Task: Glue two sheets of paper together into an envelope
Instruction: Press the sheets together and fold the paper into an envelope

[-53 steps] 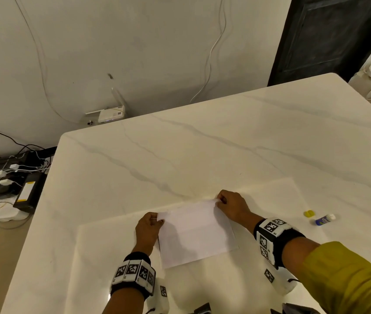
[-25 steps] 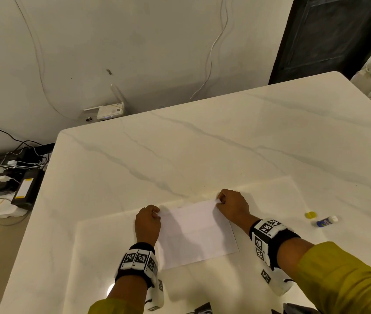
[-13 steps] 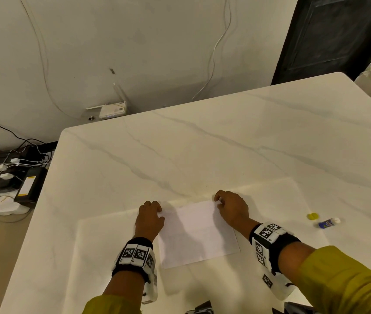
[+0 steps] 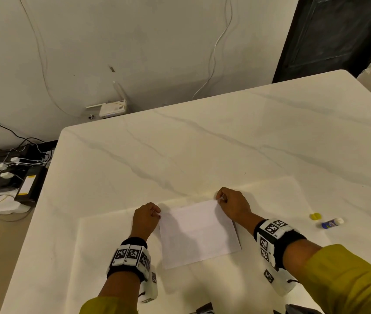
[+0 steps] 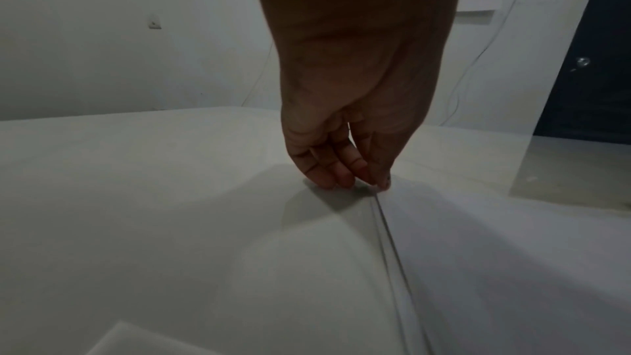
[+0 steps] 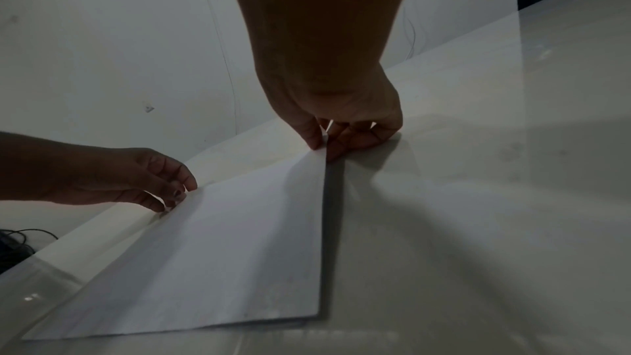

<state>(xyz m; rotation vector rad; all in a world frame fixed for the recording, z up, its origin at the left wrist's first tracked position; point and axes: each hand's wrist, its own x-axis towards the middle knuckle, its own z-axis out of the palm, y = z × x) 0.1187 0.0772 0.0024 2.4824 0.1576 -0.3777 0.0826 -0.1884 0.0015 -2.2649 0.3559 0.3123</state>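
At lower centre of the head view, your left hand (image 4: 145,219) and right hand (image 4: 233,203) each pinch a far corner of the white paper sheets (image 4: 198,234) lying flat on the marble table (image 4: 202,155).

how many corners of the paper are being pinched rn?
2. Left hand pinches the far-left corner of the paper; right hand pinches the far-right corner. Both near corners lie free.

White paper (image 4: 199,234), grey-veined white table (image 4: 202,150), olive sleeve (image 4: 350,279), yellow cap (image 4: 315,216).
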